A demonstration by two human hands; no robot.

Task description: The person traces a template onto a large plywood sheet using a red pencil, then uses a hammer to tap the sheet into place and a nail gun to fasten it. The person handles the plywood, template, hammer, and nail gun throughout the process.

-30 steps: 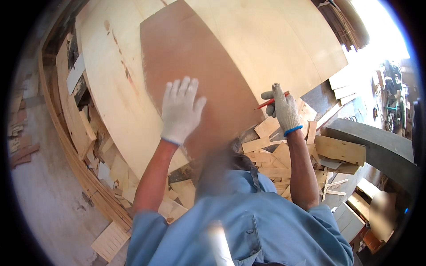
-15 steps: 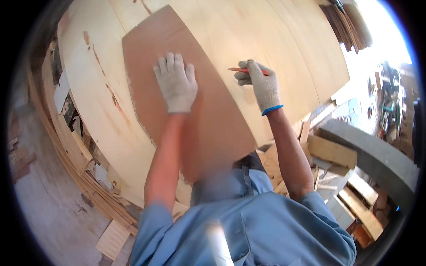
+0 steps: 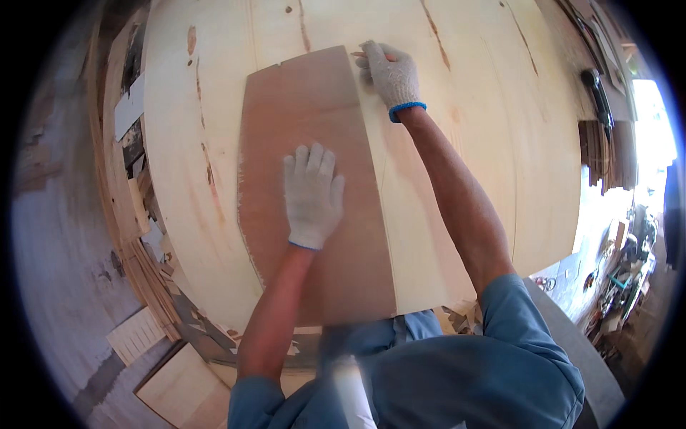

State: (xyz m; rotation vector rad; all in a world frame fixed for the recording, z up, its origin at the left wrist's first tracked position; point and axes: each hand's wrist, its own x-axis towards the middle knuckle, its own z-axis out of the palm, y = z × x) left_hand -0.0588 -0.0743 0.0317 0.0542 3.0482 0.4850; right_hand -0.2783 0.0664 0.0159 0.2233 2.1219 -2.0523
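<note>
A brown board [image 3: 314, 114] with gently curved sides and a notch in its far edge lies on a large pale plywood sheet [image 3: 464, 157]. My left hand [image 3: 314, 193], in a white knitted glove, rests flat on the middle of the board with its fingers stretched out. Close to the board's far right corner, my gloved right hand [image 3: 391, 75] pinches a red pencil [image 3: 359, 54]. Most of the pencil is hidden by the fingers; its point reaches toward the board's edge. A faint line runs on the plywood along the board's right side.
Wood strips and offcuts [image 3: 146, 279] lie along the left side below the sheet. A dark-handled tool [image 3: 599, 100] and a stack of brown strips [image 3: 609, 154] are at the far right. A grey beam [image 3: 572, 336] stands near my right side.
My right hand has moved with the pencil from beside the board's right side to its far right corner. My left hand stays flat on the board. The whole view has turned and shifted.
</note>
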